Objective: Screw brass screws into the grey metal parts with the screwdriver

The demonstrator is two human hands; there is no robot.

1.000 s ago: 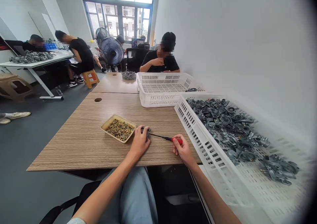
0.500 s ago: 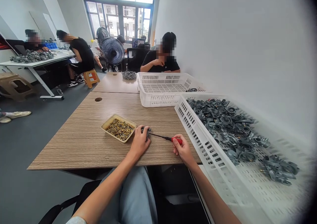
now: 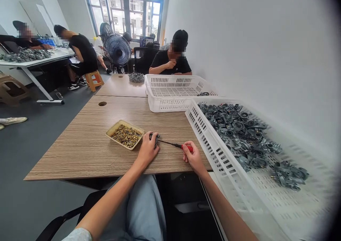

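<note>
A table (image 3: 87, 141) filled the centre of the frame. On it, left of centre, stood a tray (image 3: 119, 146) with small fittings (image 3: 125, 135) in it. Just right of the tray was the left hand (image 3: 147, 148), around a workpiece (image 3: 156, 138); the screwdriver (image 3: 170, 143) lay between that and the right hand (image 3: 192, 155). A crate (image 3: 210, 138) holding parts (image 3: 234, 124) occupied the right side. At upper centre another crate (image 3: 169, 105) stood before a seated person (image 3: 170, 65), with a fan (image 3: 117, 50) farther left.

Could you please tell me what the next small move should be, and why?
Perhaps turn the red-handled, black-shafted screwdriver slightly: the right hand grips it, and it appears to reach the small dark-grey metal part in the left hand.
</note>
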